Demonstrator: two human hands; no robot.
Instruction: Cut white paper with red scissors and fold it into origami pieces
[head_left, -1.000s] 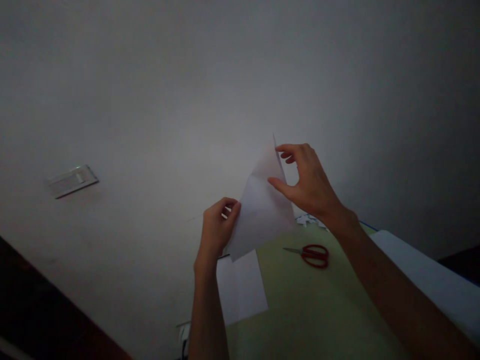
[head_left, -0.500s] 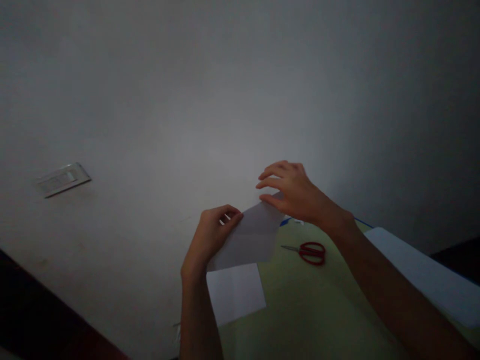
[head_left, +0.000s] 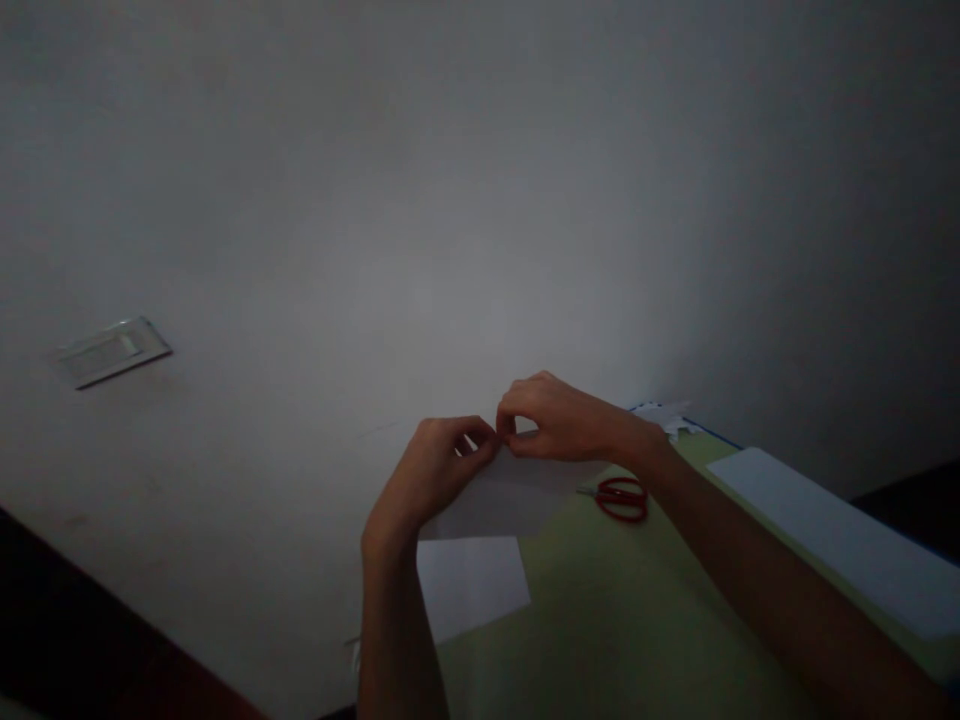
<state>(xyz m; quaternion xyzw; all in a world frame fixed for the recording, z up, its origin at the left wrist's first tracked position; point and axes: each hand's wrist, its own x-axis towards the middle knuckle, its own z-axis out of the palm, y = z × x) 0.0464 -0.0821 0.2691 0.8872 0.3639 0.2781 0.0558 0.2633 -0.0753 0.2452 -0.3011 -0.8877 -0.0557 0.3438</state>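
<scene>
A sheet of white paper (head_left: 502,497) is held up above the green tabletop (head_left: 600,600). My left hand (head_left: 442,465) pinches its top edge between thumb and fingers. Right beside it, my right hand (head_left: 559,418) pinches the same edge, the fingertips of both hands almost meeting. Part of the sheet is hidden behind my left hand and wrist. Below the held sheet, another piece of white paper (head_left: 474,585) lies flat on the table. To the right, scissors with red handles (head_left: 621,499) rest on the tabletop, blades pointing left.
A long white sheet or board (head_left: 832,540) lies along the table's right edge. White paper scraps (head_left: 671,415) sit at the far corner. Behind the table rises a pale wall (head_left: 450,200), with a switch plate (head_left: 116,352) at left.
My right hand has moved left and down, and its fingers, spread before, now close on the paper's top edge beside my left hand. The far corner's paper scraps show more.
</scene>
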